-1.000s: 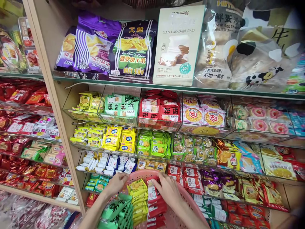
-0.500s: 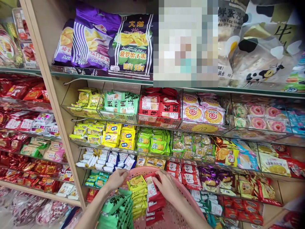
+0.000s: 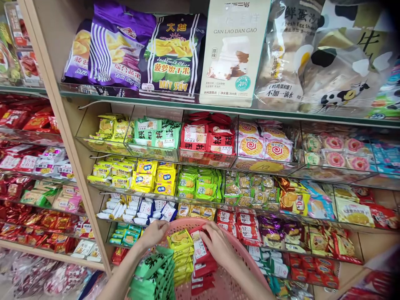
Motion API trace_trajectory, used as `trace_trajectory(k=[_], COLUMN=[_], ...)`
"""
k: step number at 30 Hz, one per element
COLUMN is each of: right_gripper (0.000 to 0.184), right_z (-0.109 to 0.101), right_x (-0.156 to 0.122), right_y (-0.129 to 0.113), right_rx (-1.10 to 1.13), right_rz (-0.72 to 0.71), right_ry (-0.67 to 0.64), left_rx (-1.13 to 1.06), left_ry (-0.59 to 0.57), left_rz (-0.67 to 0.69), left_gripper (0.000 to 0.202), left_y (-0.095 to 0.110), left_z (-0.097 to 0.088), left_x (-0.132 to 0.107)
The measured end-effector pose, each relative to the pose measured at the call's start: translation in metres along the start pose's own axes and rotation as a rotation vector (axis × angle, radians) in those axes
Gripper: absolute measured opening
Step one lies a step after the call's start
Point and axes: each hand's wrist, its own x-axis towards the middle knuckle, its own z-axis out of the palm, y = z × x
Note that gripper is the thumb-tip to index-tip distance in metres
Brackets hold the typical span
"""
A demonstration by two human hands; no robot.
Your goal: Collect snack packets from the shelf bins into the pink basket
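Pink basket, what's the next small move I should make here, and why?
I'd probably straighten the red packets with your right hand: it's right by them, they overlap unevenly, and your left hand seems to grip the pink basket by its rim.

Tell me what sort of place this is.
Most likely a snack shop: clear divided bins of small wrapped snacks, a bag of jackfruit chips on the shelf above, and a pink perforated basket holding green packets, yellow packets and red packets.

Pink basket [image 3: 245, 255]; green packets [image 3: 152, 273]; yellow packets [image 3: 182, 258]; red-and-white packets [image 3: 202, 263].
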Motion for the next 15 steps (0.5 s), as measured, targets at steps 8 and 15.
trace_trajectory(k=[8,15], right_gripper=[0.033,0.033], right_z=[0.0035,-0.0046], right_x=[0.0025,0.0029], right_y=[0.009,0.0052], right_rx=[0.09,-0.015], right_rz=[-0.001,0.055], right_ry=[-0.001,-0.007], left_rx=[0.049,0.029], left_ry=[-0.003,0.002], left_rz=[0.002,-0.003], left_gripper=[0.042,0.038], left_y=[0.0041,-0.0023], left_z=[0.0015,0.0083], left_x=[0.0003,0.0056])
